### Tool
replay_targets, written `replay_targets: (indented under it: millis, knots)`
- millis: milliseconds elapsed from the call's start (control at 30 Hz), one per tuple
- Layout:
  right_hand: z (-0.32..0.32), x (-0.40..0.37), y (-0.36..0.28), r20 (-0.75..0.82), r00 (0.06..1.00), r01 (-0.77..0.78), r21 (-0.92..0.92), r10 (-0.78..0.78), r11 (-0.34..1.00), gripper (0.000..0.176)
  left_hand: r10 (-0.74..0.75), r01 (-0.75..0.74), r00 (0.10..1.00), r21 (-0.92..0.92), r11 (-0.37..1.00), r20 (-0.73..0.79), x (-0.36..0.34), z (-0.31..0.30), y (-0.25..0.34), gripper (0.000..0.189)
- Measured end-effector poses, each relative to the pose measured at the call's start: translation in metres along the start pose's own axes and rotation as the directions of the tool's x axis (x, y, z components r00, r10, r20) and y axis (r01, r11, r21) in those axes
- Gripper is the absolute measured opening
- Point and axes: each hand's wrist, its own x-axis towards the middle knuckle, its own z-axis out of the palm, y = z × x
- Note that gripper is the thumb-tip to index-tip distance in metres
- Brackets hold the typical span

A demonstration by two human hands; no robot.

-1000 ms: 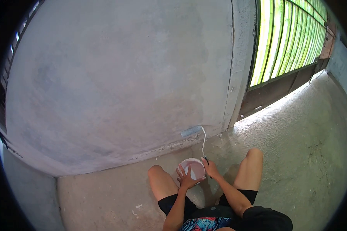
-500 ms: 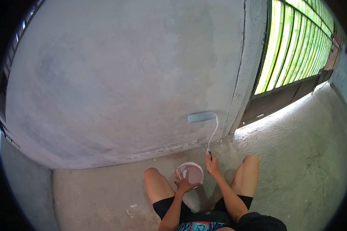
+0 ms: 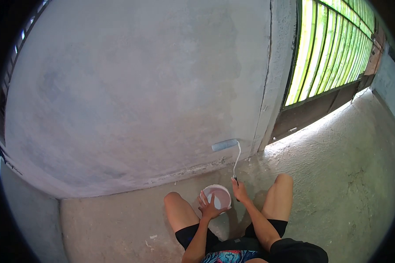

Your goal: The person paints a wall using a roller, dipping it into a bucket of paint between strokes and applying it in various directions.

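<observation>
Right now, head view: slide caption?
Right hand holds paint roller against grey wall; left hand grips paint bowl.

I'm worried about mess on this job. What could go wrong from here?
The bowl is held by the left hand alone between bare knees, so it might tip and spill. The roller in the right hand sits low on the wall, close to the floor, and might smear it.
</observation>
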Motion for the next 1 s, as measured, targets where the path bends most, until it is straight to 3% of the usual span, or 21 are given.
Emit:
replay_targets:
  millis: [167, 233, 333, 467, 533, 667, 733, 833, 1000]
  knots:
    - [-0.001, -0.005, 0.011, -0.022, 1.000, 0.010, -0.002, -0.010, 1.000, 0.057, 0.008, -0.008, 1.000, -0.003, 1.000, -0.001, -0.005, -0.004, 0.004, 0.127]
    - [-0.004, -0.008, 0.018, 0.076, 0.980, -0.181, -0.024, 0.183, 0.983, 0.061, 0.018, -0.019, 1.000, -0.006, 1.000, -0.009, -0.005, -0.005, 0.004, 0.127]
    - [-0.006, -0.012, 0.022, 0.069, 0.967, -0.243, -0.044, 0.246, 0.969, 0.063, 0.016, -0.016, 1.000, -0.009, 1.000, -0.011, -0.004, -0.004, 0.003, 0.128]
    - [-0.011, -0.015, 0.011, 0.039, 0.971, -0.233, -0.044, 0.235, 0.972, 0.063, 0.019, -0.019, 1.000, -0.026, 0.999, -0.022, -0.005, -0.003, 0.002, 0.127]
    - [-0.011, -0.013, 0.007, -0.029, 0.994, -0.103, -0.046, 0.101, 0.994, 0.059, 0.021, -0.022, 1.000, -0.028, 0.999, -0.017, -0.005, -0.002, 0.003, 0.127]
    - [-0.014, -0.002, -0.004, -0.050, 0.997, -0.057, 0.003, 0.057, 0.998, 0.058, 0.014, -0.015, 1.000, -0.035, 0.999, -0.020, -0.006, -0.004, 0.004, 0.126]
    - [-0.022, -0.001, -0.025, 0.025, 0.991, -0.131, 0.180, 0.129, 0.975, 0.060, 0.010, -0.011, 1.000, -0.042, 0.999, -0.013, -0.004, -0.003, 0.002, 0.126]
    - [-0.027, 0.001, -0.045, 0.027, 0.993, -0.121, 0.311, 0.118, 0.943, 0.056, 0.021, -0.021, 0.999, -0.010, 1.000, -0.037, -0.004, 0.000, 0.001, 0.125]
    - [-0.037, 0.015, -0.059, 0.004, 0.998, -0.066, 0.325, 0.068, 0.943, 0.056, 0.036, -0.037, 0.997, -0.012, 0.999, -0.066, -0.003, 0.002, 0.000, 0.123]
